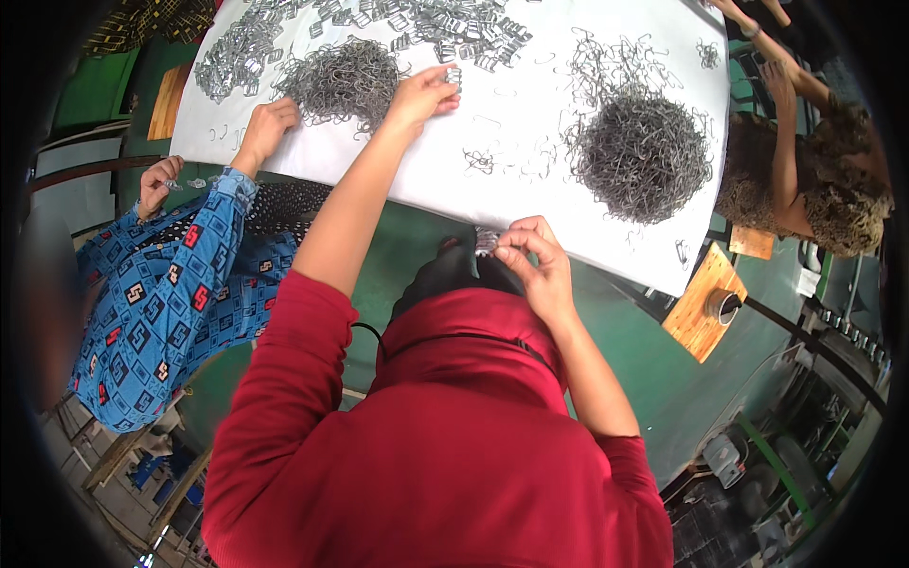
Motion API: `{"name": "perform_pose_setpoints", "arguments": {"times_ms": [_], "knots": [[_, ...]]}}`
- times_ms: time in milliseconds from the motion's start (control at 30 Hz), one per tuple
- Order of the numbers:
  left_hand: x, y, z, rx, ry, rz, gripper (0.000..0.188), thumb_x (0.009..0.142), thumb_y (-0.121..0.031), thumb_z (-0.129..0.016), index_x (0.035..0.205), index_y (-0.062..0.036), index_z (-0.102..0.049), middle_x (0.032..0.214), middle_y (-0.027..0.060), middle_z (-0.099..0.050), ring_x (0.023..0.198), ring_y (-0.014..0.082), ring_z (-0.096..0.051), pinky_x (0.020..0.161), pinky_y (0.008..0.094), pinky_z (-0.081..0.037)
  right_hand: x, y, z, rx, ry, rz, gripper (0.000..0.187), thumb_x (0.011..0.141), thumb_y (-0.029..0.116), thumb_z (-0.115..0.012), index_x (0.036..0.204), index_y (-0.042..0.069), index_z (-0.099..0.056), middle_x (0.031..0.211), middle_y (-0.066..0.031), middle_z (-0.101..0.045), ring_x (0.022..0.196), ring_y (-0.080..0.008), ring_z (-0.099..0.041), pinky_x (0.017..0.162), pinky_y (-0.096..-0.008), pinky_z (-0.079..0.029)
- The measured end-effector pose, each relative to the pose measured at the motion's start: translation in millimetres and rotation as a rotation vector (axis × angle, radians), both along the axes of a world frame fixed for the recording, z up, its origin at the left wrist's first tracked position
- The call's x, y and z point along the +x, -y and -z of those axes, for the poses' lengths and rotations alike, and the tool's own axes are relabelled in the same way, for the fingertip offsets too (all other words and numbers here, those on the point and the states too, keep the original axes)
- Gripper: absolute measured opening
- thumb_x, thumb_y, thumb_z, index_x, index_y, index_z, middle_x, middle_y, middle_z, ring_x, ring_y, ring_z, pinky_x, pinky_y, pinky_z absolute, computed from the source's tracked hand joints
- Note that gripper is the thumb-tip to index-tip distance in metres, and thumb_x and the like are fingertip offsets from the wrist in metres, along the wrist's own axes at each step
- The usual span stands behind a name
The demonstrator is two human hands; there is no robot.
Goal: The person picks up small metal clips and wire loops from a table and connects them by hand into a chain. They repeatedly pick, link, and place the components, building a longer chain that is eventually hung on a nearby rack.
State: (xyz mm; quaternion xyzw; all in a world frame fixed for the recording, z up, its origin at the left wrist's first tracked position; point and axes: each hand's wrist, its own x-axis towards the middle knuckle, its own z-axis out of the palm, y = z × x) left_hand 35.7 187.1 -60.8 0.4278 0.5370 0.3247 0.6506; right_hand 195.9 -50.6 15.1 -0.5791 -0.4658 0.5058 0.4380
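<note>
Bare white table (pixel 530 104) is lying open between the left wire pile (pixel 343 78) and the right wire pile (pixel 642 156), scattered loose hooks only. A co-worker's hand (pixel 268 128) is crowding the far-left edge; metal clips (pixel 445 28) are blocking the far side.

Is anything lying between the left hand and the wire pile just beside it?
Nothing visible does. The left hand rests on the white sheet with its fingertips at the right edge of the wire pile. A co-worker's hand touches the pile's far left side, clear of that gap.

wooden stool (pixel 703 312), co-worker's blue patterned sleeve (pixel 189 275)
</note>
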Motion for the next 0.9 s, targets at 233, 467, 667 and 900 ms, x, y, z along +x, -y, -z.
{"name": "perform_pose_setpoints", "arguments": {"times_ms": [233,467,667,900], "knots": [[-16.4,100.3,-39.7,-0.311,0.316,0.045,0.018,0.085,-0.007,-0.054,0.101,0.0003,-0.048,0.095,0.0130,-0.058,0.095,0.0296,-0.062,0.080,0.0350,-0.053,-20.4,-7.3,9.0,-0.008,-0.002,0.136,0.005,0.080,0.009,-0.063,0.081,0.004,-0.063,0.082,0.0010,-0.053,0.066,-0.0074,-0.045,0.060,-0.0203,-0.036],[-32.1,108.7,-11.9,-0.281,0.212,-0.013,0.019,0.085,-0.018,-0.060,0.094,-0.0006,-0.057,0.090,0.0083,-0.060,0.088,0.0207,-0.061,0.075,0.0286,-0.051,-37.5,-10.8,26.4,-0.005,-0.019,0.213,0.007,0.078,0.010,-0.066,0.082,0.004,-0.065,0.078,-0.0007,-0.053,0.066,-0.0095,-0.045,0.059,-0.0217,-0.035],[-35.9,138.2,-44.2,-0.132,0.188,0.065,0.014,0.085,-0.014,-0.061,0.091,-0.0019,-0.063,0.082,0.0035,-0.063,0.076,0.0086,-0.059,0.068,0.0215,-0.046,-39.5,-14.5,20.6,-0.022,0.037,0.269,0.008,0.078,0.011,-0.066,0.083,0.004,-0.066,0.077,-0.0008,-0.054,0.067,-0.0096,-0.046,0.058,-0.0226,-0.035],[-28.8,165.9,-68.3,-0.041,0.332,-0.020,0.015,0.087,-0.013,-0.058,0.096,-0.0004,-0.060,0.096,0.0085,-0.063,0.092,0.0147,-0.060,0.085,0.0284,-0.046,-47.1,-23.0,14.3,0.078,-0.007,0.299,0.008,0.077,0.011,-0.067,0.082,0.005,-0.066,0.078,-0.0002,-0.056,0.068,-0.0097,-0.048,0.060,-0.0234,-0.035]]}}
